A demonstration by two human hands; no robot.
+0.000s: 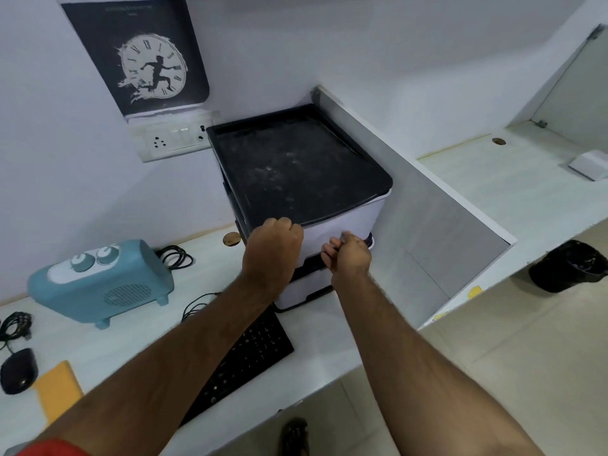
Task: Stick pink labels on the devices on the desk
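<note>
A white printer (342, 222) with a dusty black lid stands in the desk's back corner. My left hand (273, 248) is curled into a fist against the printer's upper front edge, its fingertips hidden. My right hand (347, 255) is just to its right, fingers pinched together in front of the printer's white face. No pink label shows in either hand or on the printer. A teal heater-like device (102, 284) with two knobs, a black keyboard (250, 353) and a black mouse (18, 370) also lie on the desk.
Black cables (176, 256) lie behind the teal device. An orange pad (59, 390) sits near the mouse. A grey partition (437, 232) stands right of the printer, with a black bin (566, 264) on the floor beyond. A socket panel (171, 139) is on the wall.
</note>
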